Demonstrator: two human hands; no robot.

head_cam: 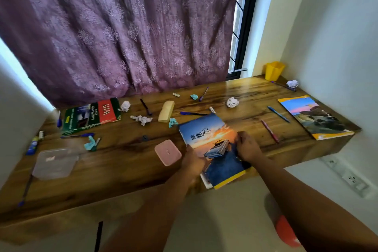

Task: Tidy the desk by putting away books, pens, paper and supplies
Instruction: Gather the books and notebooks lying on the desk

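In the head view, both hands hold a blue sunset-cover book (206,141) at the near edge of the wooden tabletop (122,161). The left hand (192,161) has its grip closed on the book's left edge; the right hand (247,149) grips its right edge. A pink case (167,152) lies just left of the book, crumpled paper (232,102) beyond it, and a red pen (270,131) to its right.

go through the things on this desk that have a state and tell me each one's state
Blue sunset-cover book: closed, gripped by left hand and right hand.
Clear plastic lidded box: lid on.
Yellow plastic cup: upright.
Green and red hardcover book: closed, flat.
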